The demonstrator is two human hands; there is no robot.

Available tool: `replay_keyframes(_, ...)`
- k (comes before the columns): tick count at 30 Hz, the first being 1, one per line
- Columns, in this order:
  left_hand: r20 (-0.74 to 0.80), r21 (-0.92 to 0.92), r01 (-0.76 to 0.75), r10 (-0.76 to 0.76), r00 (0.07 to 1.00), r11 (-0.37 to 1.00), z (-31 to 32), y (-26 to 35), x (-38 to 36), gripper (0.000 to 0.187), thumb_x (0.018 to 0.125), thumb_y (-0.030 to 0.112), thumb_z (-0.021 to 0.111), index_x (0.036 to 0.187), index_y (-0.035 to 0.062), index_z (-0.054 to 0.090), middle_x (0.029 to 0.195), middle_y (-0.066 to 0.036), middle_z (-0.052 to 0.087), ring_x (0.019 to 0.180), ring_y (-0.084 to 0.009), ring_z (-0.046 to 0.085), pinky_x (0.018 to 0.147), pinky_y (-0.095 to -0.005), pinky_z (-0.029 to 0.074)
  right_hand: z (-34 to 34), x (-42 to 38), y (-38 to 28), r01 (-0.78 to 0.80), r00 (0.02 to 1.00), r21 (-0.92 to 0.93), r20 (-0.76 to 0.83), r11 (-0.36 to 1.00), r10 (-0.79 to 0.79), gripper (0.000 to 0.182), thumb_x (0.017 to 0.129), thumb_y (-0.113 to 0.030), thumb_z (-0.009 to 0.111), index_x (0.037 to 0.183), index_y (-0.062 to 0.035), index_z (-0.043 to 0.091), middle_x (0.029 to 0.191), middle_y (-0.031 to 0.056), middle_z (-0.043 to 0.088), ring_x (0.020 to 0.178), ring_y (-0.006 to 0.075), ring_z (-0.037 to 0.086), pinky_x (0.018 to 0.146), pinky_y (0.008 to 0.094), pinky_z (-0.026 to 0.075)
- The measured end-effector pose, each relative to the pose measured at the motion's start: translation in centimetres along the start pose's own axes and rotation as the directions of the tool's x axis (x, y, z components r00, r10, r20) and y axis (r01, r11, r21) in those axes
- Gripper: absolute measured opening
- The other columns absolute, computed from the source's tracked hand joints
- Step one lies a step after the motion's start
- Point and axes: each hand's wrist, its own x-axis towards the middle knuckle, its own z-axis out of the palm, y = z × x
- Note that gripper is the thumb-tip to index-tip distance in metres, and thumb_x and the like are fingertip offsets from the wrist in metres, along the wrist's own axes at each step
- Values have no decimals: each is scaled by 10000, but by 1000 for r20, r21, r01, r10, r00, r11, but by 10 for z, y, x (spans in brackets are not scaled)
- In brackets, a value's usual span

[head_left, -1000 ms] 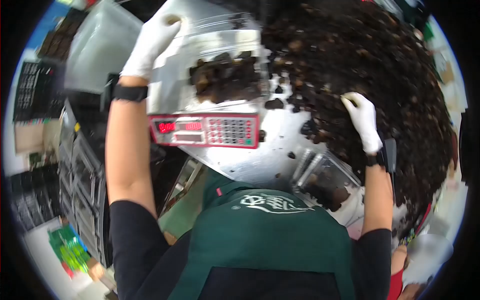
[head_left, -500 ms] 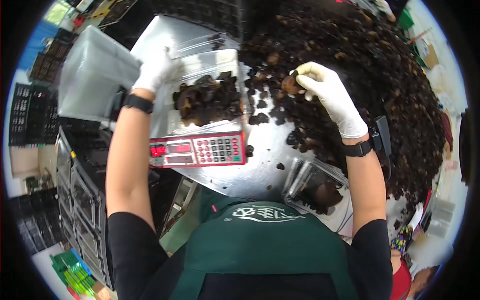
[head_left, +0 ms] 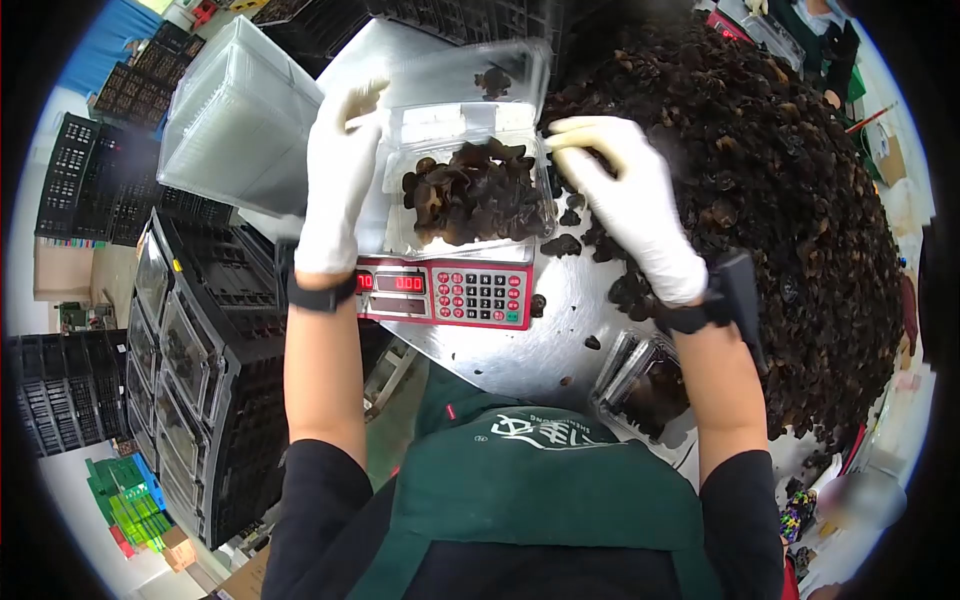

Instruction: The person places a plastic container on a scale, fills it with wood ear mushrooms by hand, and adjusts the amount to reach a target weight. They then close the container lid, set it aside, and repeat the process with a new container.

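A clear plastic clamshell box (head_left: 397, 230) sits on the digital scale (head_left: 440, 306), its lid (head_left: 440, 80) tipped back with one dark scrap on it. Dark wood ear mushrooms (head_left: 475, 195) fill the box's base. At the box's left side, my gloved left hand (head_left: 345, 165) has its thumb and fingers parted beside the lid, with nothing visible between them. My gloved right hand (head_left: 625, 190) is at the box's right rim, fingertips close to the edge, thumb and fingers spread and empty. The scale's red digits are lit.
A big heap of wood ear mushrooms (head_left: 780, 220) covers the right of the metal table (head_left: 490, 352). Stacked clear boxes (head_left: 240, 120) stand at left, above black crates (head_left: 205, 370). Another filled clear box (head_left: 655, 392) lies near the apron.
My right hand has let go of a mushroom piece and moved left to the box's rim. The lid now stands more visibly open beside my left hand. The whole view has shifted.
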Motion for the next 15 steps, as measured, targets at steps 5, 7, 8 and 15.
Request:
replay_keyframes(5, 47, 13, -61, 60, 997, 998, -22, 28, -91, 313, 864, -58, 503, 1043, 62, 730, 1237, -120, 611, 1132, -215, 593, 976, -308, 467, -36, -28, 18, -511, 849, 194, 263, 837, 457, 316, 972, -232, 603, 1224, -41, 612, 884, 18, 659, 721, 68, 594, 649, 231, 496)
replay_keyframes(7, 132, 106, 0, -14, 991, 994, -20, 14, -115, 305, 892, -31, 527, 1128, 63, 696, 1203, -115, 614, 1135, -204, 585, 986, -313, 473, -34, -30, 2, -701, 686, 256, 498, 666, 530, 449, 986, -276, 577, 1354, -27, 511, 886, 32, 662, 668, 70, 586, 603, 220, 487)
replay_keyframes(8, 113, 14, 98, -99, 989, 995, -13, 6, -123, 324, 908, -9, 537, 1197, 73, 658, 1175, -109, 616, 1139, -193, 579, 973, -304, 476, -27, -32, -6, -733, 638, 229, 558, 641, 531, 514, 989, -289, 567, 1408, -19, 443, 878, 38, 664, 657, 75, 587, 594, 222, 487)
replay_keyframes(15, 312, -104, 440, -390, 866, 892, -15, 10, -120, 617, 926, 55, 561, 1502, 90, 341, 877, -56, 608, 700, -104, 583, 672, -249, 491, 12, -41, 0, -776, 600, 311, 633, 549, 489, 624, 981, -147, 516, 1520, -2, 238, 908, 84, 689, 664, 86, 620, 585, 204, 508)
